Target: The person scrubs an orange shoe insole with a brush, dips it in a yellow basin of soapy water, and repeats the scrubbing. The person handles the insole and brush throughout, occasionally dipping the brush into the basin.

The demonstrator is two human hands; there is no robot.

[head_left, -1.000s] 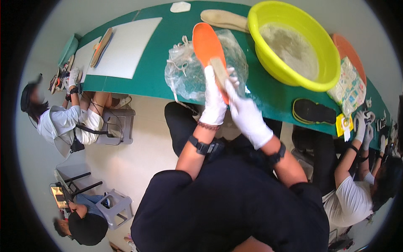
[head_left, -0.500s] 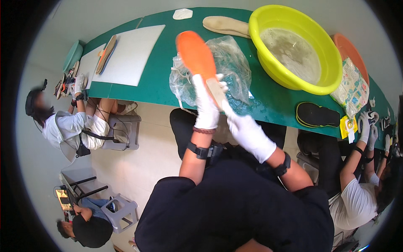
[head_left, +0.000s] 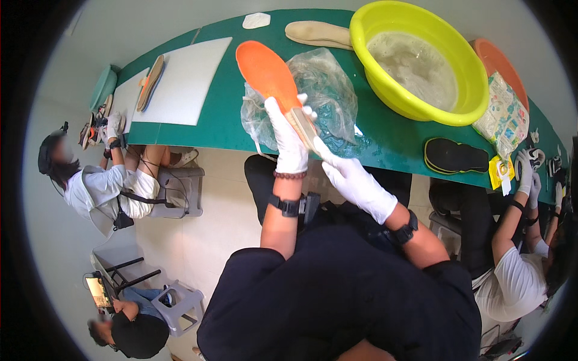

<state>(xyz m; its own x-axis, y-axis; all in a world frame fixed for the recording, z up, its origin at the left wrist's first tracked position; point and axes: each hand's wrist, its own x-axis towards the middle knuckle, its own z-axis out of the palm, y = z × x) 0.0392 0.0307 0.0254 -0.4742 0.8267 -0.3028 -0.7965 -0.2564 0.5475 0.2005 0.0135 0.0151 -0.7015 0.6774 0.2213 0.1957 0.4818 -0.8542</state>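
An orange insole (head_left: 265,67) is held up over the table's near edge, its wide end pointing away from me. My left hand (head_left: 288,135), in a white glove, is closed around its narrow end. In my right hand (head_left: 360,188), also white-gloved, is the handle of a scrubbing brush (head_left: 303,126) with a pale, light-wood-coloured head. The brush head rests against the insole's narrow end, beside my left fingers. Beneath and behind them a crumpled clear plastic bag (head_left: 328,81) lies on the wet green table (head_left: 211,129).
A yellow basin (head_left: 370,69) of cloudy, sudsy water stands at the back right, before an orange basin (head_left: 503,63). A beige insole (head_left: 316,33) lies left of it; black insoles (head_left: 454,156) lie nearer. Co-workers sit left (head_left: 99,186) and right (head_left: 518,271).
The insole has shifted slightly left and tilts further that way. The brush has moved slightly left, and my right hand is a little lower. My left hand keeps its hold.
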